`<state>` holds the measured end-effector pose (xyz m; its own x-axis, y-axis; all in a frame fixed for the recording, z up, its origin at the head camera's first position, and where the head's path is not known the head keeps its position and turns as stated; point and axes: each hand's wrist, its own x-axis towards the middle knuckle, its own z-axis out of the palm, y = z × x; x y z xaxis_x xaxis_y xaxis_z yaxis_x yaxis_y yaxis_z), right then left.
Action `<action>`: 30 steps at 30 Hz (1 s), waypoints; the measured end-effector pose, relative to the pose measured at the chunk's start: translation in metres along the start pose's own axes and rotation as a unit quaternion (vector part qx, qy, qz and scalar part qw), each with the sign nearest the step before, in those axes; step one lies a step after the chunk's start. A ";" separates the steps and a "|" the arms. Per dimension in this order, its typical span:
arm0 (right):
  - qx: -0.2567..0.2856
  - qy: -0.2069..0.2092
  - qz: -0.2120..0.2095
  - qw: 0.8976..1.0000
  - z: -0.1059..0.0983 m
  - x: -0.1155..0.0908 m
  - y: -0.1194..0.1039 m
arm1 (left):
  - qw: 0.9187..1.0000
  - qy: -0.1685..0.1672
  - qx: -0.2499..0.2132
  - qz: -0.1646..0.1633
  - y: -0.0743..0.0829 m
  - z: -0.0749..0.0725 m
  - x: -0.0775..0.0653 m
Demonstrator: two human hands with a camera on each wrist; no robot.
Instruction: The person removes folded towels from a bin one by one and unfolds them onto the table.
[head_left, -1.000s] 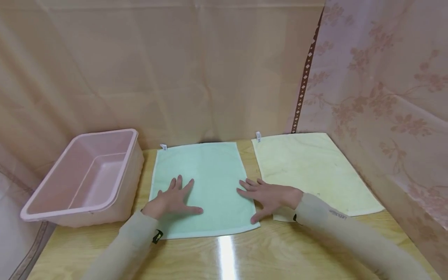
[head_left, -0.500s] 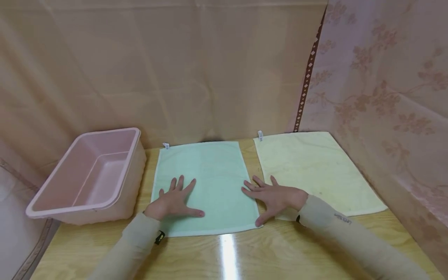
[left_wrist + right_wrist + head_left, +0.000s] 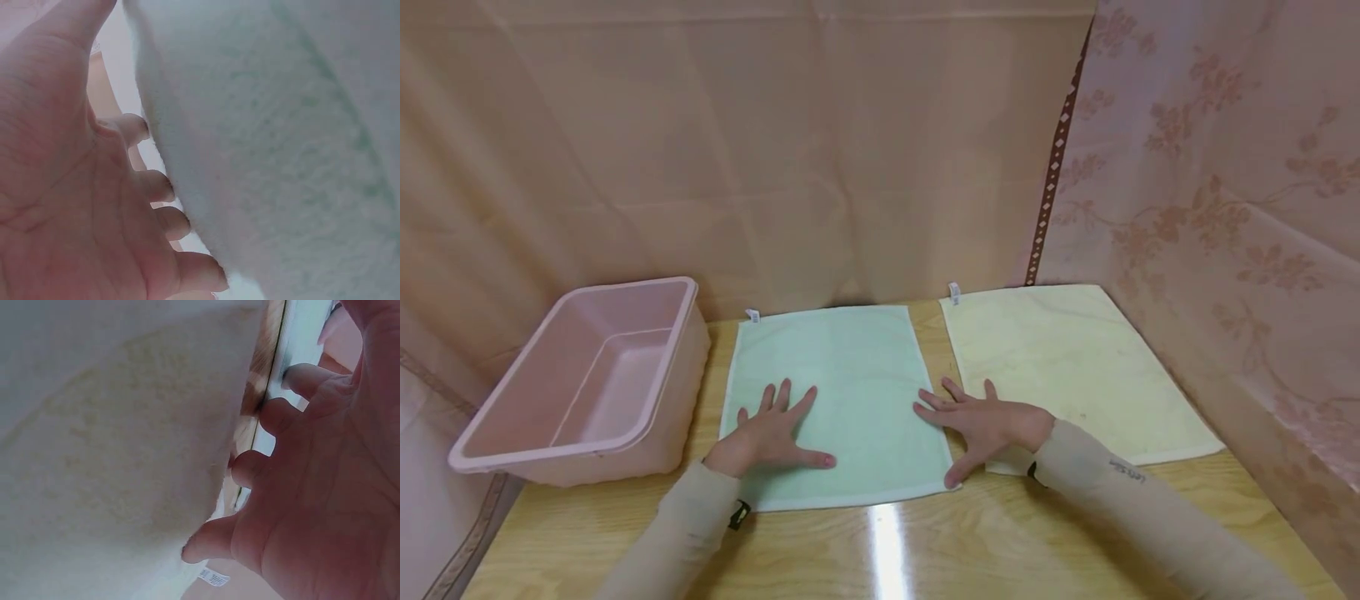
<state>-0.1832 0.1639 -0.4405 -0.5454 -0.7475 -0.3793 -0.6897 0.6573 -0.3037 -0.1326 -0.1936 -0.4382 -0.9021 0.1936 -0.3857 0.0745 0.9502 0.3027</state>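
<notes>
A mint-green towel [image 3: 850,375] lies flat on the wooden table, a small white tag at its far left corner. My left hand [image 3: 771,437] rests on its near left part with the fingers spread; in the left wrist view those fingertips meet the green cloth [image 3: 262,137]. My right hand [image 3: 988,425] is spread at the towel's right edge, its thumb at the near right corner. The little-finger side reaches over a pale yellow towel [image 3: 1067,358], which also lies flat. In the right wrist view, the little fingertip touches the yellow cloth [image 3: 137,456].
A pink plastic basin [image 3: 655,417] stands at the left end of the table [image 3: 820,550]. A beige curtain [image 3: 850,167] hangs along the back, and a pink flowered cloth [image 3: 1217,217] covers the right side.
My right hand has shifted slightly right and spread its fingers wider, the thumb staying at the towel's near right corner. The left hand stays almost in place. The head view sways slightly.
</notes>
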 end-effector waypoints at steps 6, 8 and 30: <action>0.014 -0.006 -0.006 1.000 -0.003 0.000 -0.001 | 1.000 0.009 0.003 0.010 -0.003 0.000 -0.002; 0.015 -0.008 -0.008 1.000 -0.004 0.001 -0.001 | 1.000 0.008 0.005 0.009 -0.003 0.000 -0.002; 0.010 0.068 -0.082 0.994 -0.002 -0.009 0.018 | 0.990 0.096 0.019 0.097 -0.020 -0.008 -0.002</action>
<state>-0.1916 0.1827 -0.4411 -0.4871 -0.8496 -0.2023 -0.7654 0.5268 -0.3697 -0.1358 -0.2148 -0.4362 -0.9331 0.3272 -0.1489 0.2673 0.9085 0.3213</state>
